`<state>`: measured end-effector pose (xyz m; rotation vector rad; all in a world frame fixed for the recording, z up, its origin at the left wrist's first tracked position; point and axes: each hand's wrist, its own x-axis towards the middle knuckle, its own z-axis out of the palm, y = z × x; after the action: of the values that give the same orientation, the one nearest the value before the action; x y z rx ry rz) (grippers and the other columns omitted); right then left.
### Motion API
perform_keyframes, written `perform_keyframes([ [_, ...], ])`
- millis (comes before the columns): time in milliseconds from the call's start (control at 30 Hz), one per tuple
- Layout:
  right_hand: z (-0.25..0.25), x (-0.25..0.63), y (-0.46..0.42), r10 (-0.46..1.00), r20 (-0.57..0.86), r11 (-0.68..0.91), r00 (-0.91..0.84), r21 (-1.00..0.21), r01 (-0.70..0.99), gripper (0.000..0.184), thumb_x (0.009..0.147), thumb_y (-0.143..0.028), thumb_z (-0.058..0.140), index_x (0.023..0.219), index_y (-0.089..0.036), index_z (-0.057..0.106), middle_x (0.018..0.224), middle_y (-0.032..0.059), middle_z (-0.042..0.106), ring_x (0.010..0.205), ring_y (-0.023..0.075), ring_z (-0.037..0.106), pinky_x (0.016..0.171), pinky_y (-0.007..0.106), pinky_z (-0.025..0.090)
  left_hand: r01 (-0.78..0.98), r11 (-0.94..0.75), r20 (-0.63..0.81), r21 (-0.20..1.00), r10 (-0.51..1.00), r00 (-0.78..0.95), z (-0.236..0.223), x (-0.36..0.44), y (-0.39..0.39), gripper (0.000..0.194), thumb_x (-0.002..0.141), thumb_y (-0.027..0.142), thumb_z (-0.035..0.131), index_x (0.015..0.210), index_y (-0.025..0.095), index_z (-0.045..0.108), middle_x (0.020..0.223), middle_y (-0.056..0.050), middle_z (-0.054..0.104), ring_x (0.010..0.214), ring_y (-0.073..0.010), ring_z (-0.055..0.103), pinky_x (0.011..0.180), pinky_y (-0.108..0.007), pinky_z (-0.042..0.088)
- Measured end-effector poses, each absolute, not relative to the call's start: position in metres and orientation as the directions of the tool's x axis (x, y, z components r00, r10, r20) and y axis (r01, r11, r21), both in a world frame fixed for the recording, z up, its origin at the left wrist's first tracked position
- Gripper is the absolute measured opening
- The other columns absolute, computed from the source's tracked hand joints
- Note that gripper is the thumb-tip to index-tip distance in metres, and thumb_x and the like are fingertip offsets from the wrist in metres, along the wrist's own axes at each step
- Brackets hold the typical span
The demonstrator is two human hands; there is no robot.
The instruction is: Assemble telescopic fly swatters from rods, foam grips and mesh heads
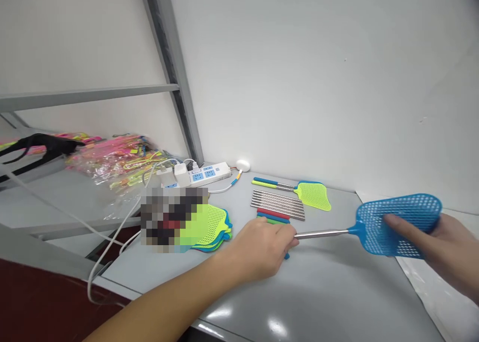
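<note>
My left hand [260, 247] is closed around the end of the steel handle [322, 233] of a blue plastic fly swatter, close to a small pile of coloured grips [273, 215]. My right hand [422, 227] holds the swatter's mesh head [396, 217], with the thumb lying across it. Behind the grips lie several loose steel rods [277, 204]. Farther back, a lime-green swatter [312, 196] rests with its handle on the grey table [318, 292]. A stack of green and blue swatter heads [211, 227] lies left of my left hand, partly hidden by a pixelated patch [172, 219].
A white power strip [198, 174] with plugs and white cables sits at the table's back edge. Clear bags of pink and yellow items [116, 162] and a black strap [41, 146] lie at left. A grey metal frame [172, 70] rises behind.
</note>
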<state>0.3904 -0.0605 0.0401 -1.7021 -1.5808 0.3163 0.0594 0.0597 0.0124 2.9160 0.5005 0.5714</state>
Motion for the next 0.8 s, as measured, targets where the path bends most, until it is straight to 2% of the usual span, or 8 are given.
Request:
perform_keyframes([
  [100, 0.031, 0.378, -0.061, 0.954, 0.152, -0.024, 0.259, -0.819, 0.573, 0.024, 0.094, -0.033, 0.056, 0.103, -0.024, 0.077, 0.091, 0.0104, 0.078, 0.068, 0.0302, 0.076, 0.056, 0.032, 0.065, 0.299, -0.942, 0.343, 0.152, 0.334, 0.878, 0.007, 0.059, 0.064, 0.018, 0.097, 0.021, 0.045, 0.082, 0.019, 0.055, 0.07, -0.001, 0.066, 0.058, -0.0176, 0.056, 0.059, -0.03, 0.033],
  [233, 0.028, 0.367, -0.061, 0.929, -0.047, -0.175, 0.366, -0.93, 0.324, 0.03, 0.09, -0.045, 0.061, 0.105, -0.024, 0.075, 0.095, 0.0105, 0.078, 0.073, 0.0325, 0.075, 0.059, 0.039, 0.066, 0.306, -0.952, 0.403, 0.021, 0.288, 0.869, 0.01, 0.058, 0.068, 0.021, 0.099, 0.016, 0.04, 0.085, 0.017, 0.056, 0.073, -0.001, 0.066, 0.062, -0.0173, 0.056, 0.063, -0.032, 0.033],
  [367, 0.034, 0.343, -0.065, 0.943, -0.191, -0.214, 0.271, -0.975, 0.057, 0.036, 0.089, -0.048, 0.059, 0.112, -0.023, 0.072, 0.1, 0.0117, 0.077, 0.073, 0.0296, 0.075, 0.062, 0.04, 0.065, 0.337, -0.934, 0.461, -0.121, 0.248, 0.852, 0.023, 0.062, 0.064, 0.028, 0.103, 0.024, 0.037, 0.085, 0.016, 0.057, 0.073, -0.002, 0.062, 0.065, -0.0174, 0.055, 0.067, -0.034, 0.033],
  [500, 0.045, 0.311, -0.071, 0.953, -0.264, -0.255, 0.147, -0.964, -0.082, 0.041, 0.093, -0.047, 0.053, 0.123, -0.023, 0.066, 0.098, 0.0132, 0.076, 0.068, 0.0268, 0.074, 0.058, 0.039, 0.064, 0.284, -0.929, 0.504, -0.237, 0.133, 0.854, 0.035, 0.066, 0.052, 0.02, 0.101, 0.022, 0.04, 0.103, 0.015, 0.059, 0.074, -0.003, 0.061, 0.065, -0.0186, 0.054, 0.069, -0.037, 0.034],
  [567, 0.05, 0.301, -0.074, 0.957, -0.269, -0.258, 0.105, -0.96, -0.11, 0.043, 0.096, -0.048, 0.048, 0.125, -0.021, 0.065, 0.098, 0.0147, 0.076, 0.071, 0.0273, 0.074, 0.06, 0.04, 0.064, 0.27, -0.922, 0.507, -0.277, 0.098, 0.856, 0.04, 0.066, 0.047, 0.02, 0.098, 0.015, 0.041, 0.109, 0.014, 0.058, 0.076, -0.003, 0.062, 0.065, -0.0192, 0.054, 0.069, -0.038, 0.034],
  [667, 0.054, 0.294, -0.08, 0.966, -0.254, -0.251, 0.041, -0.965, -0.07, 0.044, 0.098, -0.048, 0.044, 0.126, -0.022, 0.065, 0.1, 0.0146, 0.076, 0.076, 0.0279, 0.075, 0.066, 0.042, 0.064, 0.266, -0.919, 0.493, -0.29, 0.095, 0.865, 0.048, 0.061, 0.036, 0.021, 0.093, 0.01, 0.042, 0.107, 0.014, 0.058, 0.077, -0.004, 0.061, 0.064, -0.019, 0.053, 0.064, -0.037, 0.032],
  [733, 0.054, 0.293, -0.087, 0.975, -0.22, -0.22, 0.01, -0.975, 0.035, 0.042, 0.098, -0.047, 0.044, 0.127, -0.025, 0.065, 0.102, 0.0125, 0.076, 0.08, 0.0287, 0.075, 0.07, 0.044, 0.064, 0.246, -0.929, 0.466, -0.275, 0.095, 0.88, 0.051, 0.057, 0.027, 0.019, 0.092, 0.012, 0.043, 0.104, 0.015, 0.059, 0.076, -0.004, 0.061, 0.063, -0.0185, 0.052, 0.06, -0.036, 0.03],
  [800, 0.05, 0.297, -0.099, 0.992, -0.126, -0.126, 0.018, -0.961, 0.245, 0.039, 0.097, -0.044, 0.046, 0.128, -0.029, 0.065, 0.102, 0.0098, 0.076, 0.083, 0.0291, 0.075, 0.071, 0.044, 0.064, 0.22, -0.944, 0.438, -0.247, 0.093, 0.894, 0.052, 0.051, 0.016, 0.018, 0.091, 0.012, 0.044, 0.103, 0.015, 0.058, 0.076, -0.003, 0.061, 0.062, -0.0179, 0.051, 0.058, -0.036, 0.029],
])
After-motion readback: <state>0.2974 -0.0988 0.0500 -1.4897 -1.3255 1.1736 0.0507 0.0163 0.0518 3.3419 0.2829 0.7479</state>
